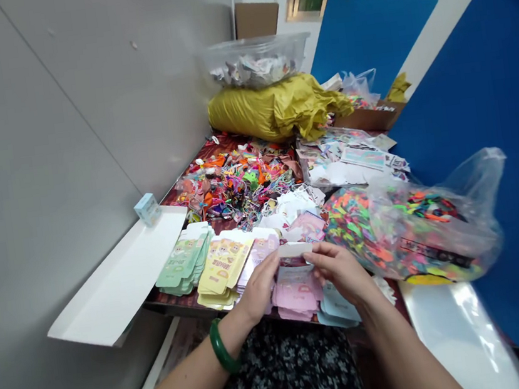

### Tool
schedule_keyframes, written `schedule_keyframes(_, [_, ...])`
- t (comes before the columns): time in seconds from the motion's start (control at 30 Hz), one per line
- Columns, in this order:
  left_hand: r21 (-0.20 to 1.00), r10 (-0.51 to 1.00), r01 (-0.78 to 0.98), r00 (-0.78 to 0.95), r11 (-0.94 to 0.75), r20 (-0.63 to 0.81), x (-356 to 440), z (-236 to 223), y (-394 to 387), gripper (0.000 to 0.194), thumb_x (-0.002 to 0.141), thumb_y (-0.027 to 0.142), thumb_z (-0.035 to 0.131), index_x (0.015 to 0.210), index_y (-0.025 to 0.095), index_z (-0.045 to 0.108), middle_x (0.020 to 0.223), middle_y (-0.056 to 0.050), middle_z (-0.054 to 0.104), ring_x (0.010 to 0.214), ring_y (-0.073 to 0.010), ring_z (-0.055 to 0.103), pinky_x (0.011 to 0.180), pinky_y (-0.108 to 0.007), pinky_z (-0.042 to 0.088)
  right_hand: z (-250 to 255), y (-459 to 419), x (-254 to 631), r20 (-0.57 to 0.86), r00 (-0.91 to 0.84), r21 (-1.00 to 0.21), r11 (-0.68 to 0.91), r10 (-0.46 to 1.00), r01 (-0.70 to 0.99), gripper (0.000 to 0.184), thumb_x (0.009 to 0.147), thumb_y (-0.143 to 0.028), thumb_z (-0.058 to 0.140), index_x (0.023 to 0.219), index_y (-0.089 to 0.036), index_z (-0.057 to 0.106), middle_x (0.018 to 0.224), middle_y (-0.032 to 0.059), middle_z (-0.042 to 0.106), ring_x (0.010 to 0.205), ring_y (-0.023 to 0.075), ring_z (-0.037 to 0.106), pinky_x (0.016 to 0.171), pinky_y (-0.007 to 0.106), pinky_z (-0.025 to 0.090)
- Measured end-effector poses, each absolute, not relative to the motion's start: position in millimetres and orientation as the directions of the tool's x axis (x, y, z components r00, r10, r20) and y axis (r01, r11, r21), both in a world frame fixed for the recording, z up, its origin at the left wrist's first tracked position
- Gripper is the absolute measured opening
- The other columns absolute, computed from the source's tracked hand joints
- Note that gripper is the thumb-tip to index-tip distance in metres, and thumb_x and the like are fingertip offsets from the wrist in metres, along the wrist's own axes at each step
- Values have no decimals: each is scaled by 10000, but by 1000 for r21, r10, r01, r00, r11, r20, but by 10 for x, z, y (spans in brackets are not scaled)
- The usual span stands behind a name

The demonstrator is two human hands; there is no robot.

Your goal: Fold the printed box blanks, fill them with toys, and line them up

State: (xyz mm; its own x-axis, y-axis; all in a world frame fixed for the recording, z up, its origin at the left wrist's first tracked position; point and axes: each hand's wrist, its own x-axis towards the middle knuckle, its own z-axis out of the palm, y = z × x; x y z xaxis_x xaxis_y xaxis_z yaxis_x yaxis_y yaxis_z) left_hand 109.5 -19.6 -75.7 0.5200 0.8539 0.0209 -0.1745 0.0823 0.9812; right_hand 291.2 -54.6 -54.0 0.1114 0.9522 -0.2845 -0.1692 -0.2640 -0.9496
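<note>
A small paper box (295,250) with a white flap is between my two hands, over the stack of flat pink boxes (295,294). My left hand (260,288), a green bangle at its wrist, presses the box's left side. My right hand (337,267) pinches its right edge between thumb and fingers. Left of my hands lie stacks of flat purple boxes (258,253), yellow boxes (221,265) and green boxes (185,260). Flat blue boxes (338,305) lie under my right hand, partly hidden by it.
Behind the stacks spreads a heap of colourful small items (239,181) and white paper pieces (296,206). A clear bag (415,232) of bright pieces stands right. Farther back are a yellow sack (268,108) and plastic tub (257,62). A white tray (119,287) holds a light-blue box (148,209).
</note>
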Motion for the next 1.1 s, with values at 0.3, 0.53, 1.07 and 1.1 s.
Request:
schedule_keyframes(0.3, [983, 886, -15, 431, -184, 173, 1064, -670, -134, 229, 835, 245, 634, 1041, 210, 727, 1113, -74, 709, 1079, -236, 619, 990, -389, 454, -581, -650, 2927, 268, 169, -933, 212, 949, 291, 146, 785, -320, 694, 872, -211, 737, 929, 73, 681, 689, 159, 630, 542, 262, 516])
schedule_keyframes(0.53, [900, 785, 65, 519, -431, 338, 950, -726, -146, 231, 795, 222, 705, 1023, 223, 736, 1103, -84, 715, 1035, -222, 646, 944, -366, 492, -606, -796, 2947, 531, -66, -654, 458, 845, 603, 136, 837, -215, 653, 956, -221, 720, 1021, 93, 704, 934, 217, 669, 804, 350, 554])
schedule_keyframes(1.07, [831, 765, 112, 473, -544, 437, 986, -806, -176, 201, 843, 241, 657, 1027, 230, 735, 1040, -86, 720, 958, -204, 669, 869, -345, 540, -520, -771, 2989, 595, -148, -543, 531, 790, 651, 158, 863, -151, 585, 955, -217, 695, 937, 85, 690, 860, 200, 650, 737, 339, 535])
schedule_keyframes(1.1, [801, 740, 117, 480, -587, 471, 968, -835, -181, 217, 855, 237, 640, 1054, 235, 726, 1062, -91, 713, 971, -202, 667, 877, -348, 540, -527, -782, 2991, 606, -159, -525, 542, 779, 656, 174, 858, -146, 587, 969, -220, 698, 946, 88, 688, 861, 201, 649, 736, 343, 534])
